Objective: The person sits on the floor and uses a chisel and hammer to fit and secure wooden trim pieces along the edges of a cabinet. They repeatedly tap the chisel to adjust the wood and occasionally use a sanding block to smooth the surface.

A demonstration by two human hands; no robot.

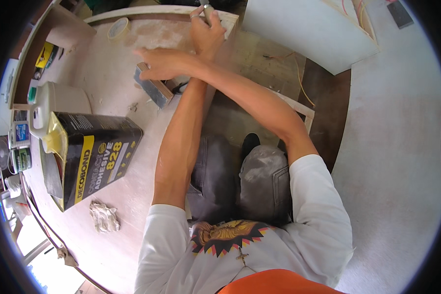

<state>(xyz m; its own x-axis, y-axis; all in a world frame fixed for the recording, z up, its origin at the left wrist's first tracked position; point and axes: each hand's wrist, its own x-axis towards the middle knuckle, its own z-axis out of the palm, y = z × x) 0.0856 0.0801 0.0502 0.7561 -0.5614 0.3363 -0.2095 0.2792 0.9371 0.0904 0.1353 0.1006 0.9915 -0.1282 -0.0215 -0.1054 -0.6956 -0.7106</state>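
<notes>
My left hand reaches to the far corner of the pale worktop, fingers wrapped round the light handle of a hand tool. The tool's working end is cut off by the top of the view. Crossing over my left forearm, my right hand is at a sanding block with a grey face and a wooden edge. Its thumb lies over the block's upper end, while the other fingers stretch leftward and look slightly blurred. Beside the block, a small dark object is partly hidden by my left forearm.
A tape roll lies on the dusty worktop. To the left stand a black-and-yellow metal can and a whitish plastic jug. A crumpled rag lies nearer me. Large white panels occupy the right side.
</notes>
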